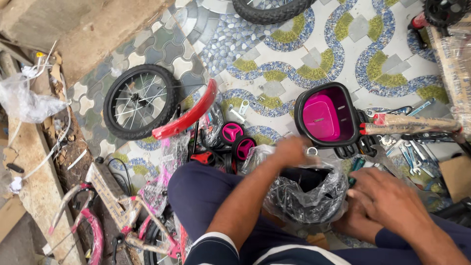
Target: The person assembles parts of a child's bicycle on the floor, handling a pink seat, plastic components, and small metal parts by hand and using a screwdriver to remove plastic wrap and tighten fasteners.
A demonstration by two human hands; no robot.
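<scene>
Item: clear plastic bag [306, 194] holding a dark part, resting on the person's lap, directly between both hands.

Left hand [293, 149]: at the bag's far upper edge, blurred; fingers seem closed on the plastic rim, grip not certain.

Right hand [387, 201]: pressed against the bag's right side, fingers curled toward the opening; whether it pinches the plastic cannot be told.

Relation: hands set apart, bag spanning the gap, mouth facing up and away; both hands equally near.

Beyond the left hand: pink-lined black basket [327, 115]. Further left: red mudguard [189, 113], spoked wheel [140, 100].
</scene>
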